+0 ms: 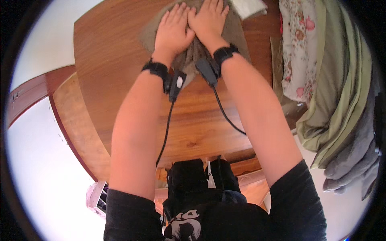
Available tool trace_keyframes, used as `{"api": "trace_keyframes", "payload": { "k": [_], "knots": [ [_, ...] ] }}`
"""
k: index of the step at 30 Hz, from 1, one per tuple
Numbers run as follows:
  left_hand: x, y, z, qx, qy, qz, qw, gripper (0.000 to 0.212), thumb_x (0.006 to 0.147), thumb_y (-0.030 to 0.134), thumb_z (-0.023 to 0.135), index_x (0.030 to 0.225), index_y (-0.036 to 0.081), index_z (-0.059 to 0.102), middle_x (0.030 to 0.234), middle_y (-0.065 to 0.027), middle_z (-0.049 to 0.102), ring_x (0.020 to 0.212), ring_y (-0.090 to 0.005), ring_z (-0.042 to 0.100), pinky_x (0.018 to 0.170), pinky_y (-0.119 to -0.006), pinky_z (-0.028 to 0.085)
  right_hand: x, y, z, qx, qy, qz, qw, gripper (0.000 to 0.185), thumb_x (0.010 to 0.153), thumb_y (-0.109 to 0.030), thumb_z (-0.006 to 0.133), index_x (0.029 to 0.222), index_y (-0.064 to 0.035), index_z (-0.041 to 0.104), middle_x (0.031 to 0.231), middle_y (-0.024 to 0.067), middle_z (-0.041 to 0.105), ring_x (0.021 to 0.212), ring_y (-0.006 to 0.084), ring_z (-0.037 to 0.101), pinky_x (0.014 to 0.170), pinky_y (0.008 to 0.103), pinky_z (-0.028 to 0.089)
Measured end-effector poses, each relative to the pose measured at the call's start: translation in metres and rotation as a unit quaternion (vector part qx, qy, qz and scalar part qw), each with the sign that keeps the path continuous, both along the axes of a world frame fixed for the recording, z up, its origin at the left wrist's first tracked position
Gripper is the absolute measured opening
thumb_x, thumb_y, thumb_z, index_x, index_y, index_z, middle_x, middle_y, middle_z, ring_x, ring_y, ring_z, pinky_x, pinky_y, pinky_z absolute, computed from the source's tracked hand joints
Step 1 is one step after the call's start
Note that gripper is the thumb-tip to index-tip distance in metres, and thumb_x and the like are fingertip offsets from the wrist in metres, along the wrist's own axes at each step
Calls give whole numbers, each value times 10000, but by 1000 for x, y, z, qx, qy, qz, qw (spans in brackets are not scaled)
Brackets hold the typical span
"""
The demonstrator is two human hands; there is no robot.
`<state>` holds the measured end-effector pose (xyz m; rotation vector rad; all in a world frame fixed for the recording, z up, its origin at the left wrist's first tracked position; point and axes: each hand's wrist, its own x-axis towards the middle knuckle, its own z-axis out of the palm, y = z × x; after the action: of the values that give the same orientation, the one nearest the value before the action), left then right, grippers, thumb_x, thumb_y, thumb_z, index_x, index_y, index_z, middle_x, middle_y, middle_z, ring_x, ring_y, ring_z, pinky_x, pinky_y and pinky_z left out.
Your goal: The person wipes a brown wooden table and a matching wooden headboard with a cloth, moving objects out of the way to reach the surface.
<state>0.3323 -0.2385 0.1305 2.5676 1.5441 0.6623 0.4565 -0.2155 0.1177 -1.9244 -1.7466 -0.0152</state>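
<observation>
A grey-brown cloth point(191, 57) lies on the wooden table point(120, 69), bunched into folds between my wrists and flatter toward its outer edges. My left hand point(175, 30) rests palm down on it with the fingers pointing away from me. Close beside it, my right hand point(209, 21) also presses flat on the cloth, its fingers somewhat spread. The thumb sides of the two hands are next to each other. Each wrist wears a black strap with a cabled device; these hang over the near part of the cloth. Neither hand grips anything.
A white folded item point(248, 8) lies beyond my right hand. Along the right side are a floral-patterned cloth point(300, 54), a draped green cloth point(346, 75) and a grey cloth point(351, 165). Black cables run from both wrist devices toward me. The table's near edge is close to my body.
</observation>
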Motion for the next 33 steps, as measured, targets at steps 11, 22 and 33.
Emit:
{"api": "trace_keyframes", "payload": {
  "k": [11,22,33],
  "knots": [
    [78,-180,36,-123,3,-93,988,497,801,164,507,1260,-25,499,1379,-195,451,1321,-344,374,1099,-483,272,91,-221,27,-155,-49,67,984,606,888,-298,482,1392,16,361,1494,174,283,1390,321,240,1129,524,153],
    [118,-282,45,-245,1,-211,946,523,834,218,496,1306,-7,478,1448,-147,381,1386,-268,286,1150,-410,193,149,-340,46,-272,-42,63,959,663,862,-315,462,1407,34,318,1525,182,206,1412,367,167,1132,545,118],
    [163,-98,17,-124,-26,-96,987,527,820,172,448,1308,-28,449,1437,-172,384,1378,-303,289,1139,-448,200,178,-122,7,-121,-23,103,987,541,883,-226,452,1370,2,393,1485,141,306,1386,314,233,1144,481,165]
  ]
}}
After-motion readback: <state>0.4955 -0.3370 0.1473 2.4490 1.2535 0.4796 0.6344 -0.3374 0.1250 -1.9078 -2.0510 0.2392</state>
